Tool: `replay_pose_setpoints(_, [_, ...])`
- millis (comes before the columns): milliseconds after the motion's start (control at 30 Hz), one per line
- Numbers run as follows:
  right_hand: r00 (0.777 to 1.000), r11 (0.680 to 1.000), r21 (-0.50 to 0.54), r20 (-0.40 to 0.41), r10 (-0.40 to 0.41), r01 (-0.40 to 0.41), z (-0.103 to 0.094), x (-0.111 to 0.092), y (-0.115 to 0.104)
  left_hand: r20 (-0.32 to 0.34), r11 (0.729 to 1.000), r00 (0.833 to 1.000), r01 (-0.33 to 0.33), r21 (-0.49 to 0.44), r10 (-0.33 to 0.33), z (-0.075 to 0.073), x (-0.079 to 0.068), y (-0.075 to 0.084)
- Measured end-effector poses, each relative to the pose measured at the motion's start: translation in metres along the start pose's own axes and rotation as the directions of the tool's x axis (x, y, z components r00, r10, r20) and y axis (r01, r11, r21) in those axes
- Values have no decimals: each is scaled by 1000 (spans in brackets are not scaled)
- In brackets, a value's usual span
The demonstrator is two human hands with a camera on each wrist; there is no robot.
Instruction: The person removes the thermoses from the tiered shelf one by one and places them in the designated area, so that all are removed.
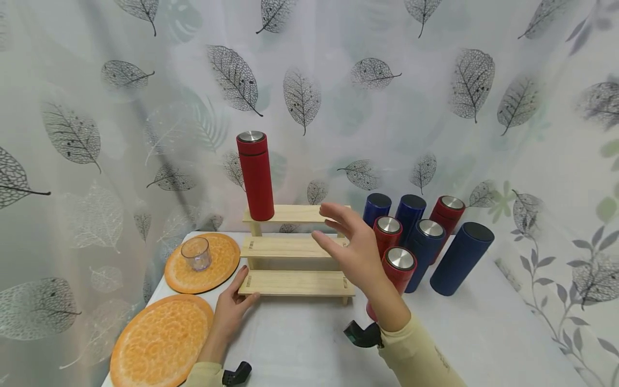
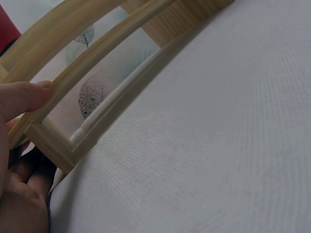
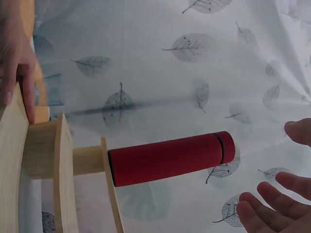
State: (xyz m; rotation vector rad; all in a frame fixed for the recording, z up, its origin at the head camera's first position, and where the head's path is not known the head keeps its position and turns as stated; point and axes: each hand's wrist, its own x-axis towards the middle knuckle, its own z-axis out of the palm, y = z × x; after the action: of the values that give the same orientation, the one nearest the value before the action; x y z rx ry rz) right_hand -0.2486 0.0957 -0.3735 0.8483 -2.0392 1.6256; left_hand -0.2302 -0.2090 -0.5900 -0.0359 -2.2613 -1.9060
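A three-step wooden rack [image 1: 297, 282] stands on the white table. On the left end of its top step a red thermos flask [image 1: 257, 177] with a steel lid stands upright. My left hand [image 1: 229, 312] grips the left end of the lowest step; in the left wrist view the thumb [image 2: 29, 97] lies on top and other fingers are below. My right hand [image 1: 355, 250] is in the air in front of the rack's right side, fingers spread and holding nothing. In the right wrist view its fingertips are apart from the red flask [image 3: 170, 158].
Right of the rack stand several red and blue flasks, among them a tilted-looking navy flask [image 1: 461, 258] and a red flask [image 1: 398, 266] at the front. Two round orange mats [image 1: 162, 344] lie at left, the farther bearing a clear glass [image 1: 196, 254]. A leaf-print curtain [image 1: 338, 129] hangs behind.
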Motion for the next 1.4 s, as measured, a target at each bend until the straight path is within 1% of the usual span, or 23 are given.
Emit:
replay_pose_setpoints(100, [1000,1000,7,14,14,-14,8,7,4,-4,1000,1000,4,0,-4,1,0,-1])
replay_pose_setpoints(267, [998,999,29,60,34,-36,20,18,13,-7,1000,1000,7,-3,-7,1,0,-3])
replay_pose_setpoints(500, [993,992,82,66,95,-100,37,30,31,-4,1000,1000,17,1,-17,0,-1,-3])
replay_pose_setpoints(600, [991,990,63,59,121,-124,43,35,35,0,1000,1000,26,4,-26,1,-1,-2])
replay_pose_setpoints(767, [992,993,28,51,116,-118,57,52,41,-8,1000,1000,20,-18,-20,1,-2,-2])
replay_pose_setpoints(967, [986,987,22,64,156,-157,74,69,47,0,999,1000,7,-37,-7,1,-1,-3])
replay_pose_setpoints(1200, [986,986,15,36,165,-165,90,90,54,-2,999,1000,-3,-47,3,3,1,0])
replay_pose_setpoints(1333, [980,980,13,19,200,-201,99,99,61,-9,999,1000,1,-38,-2,2,1,0])
replay_pose_setpoints(1400, [975,975,15,28,222,-223,104,102,67,-12,999,1000,7,-34,-8,2,1,-1])
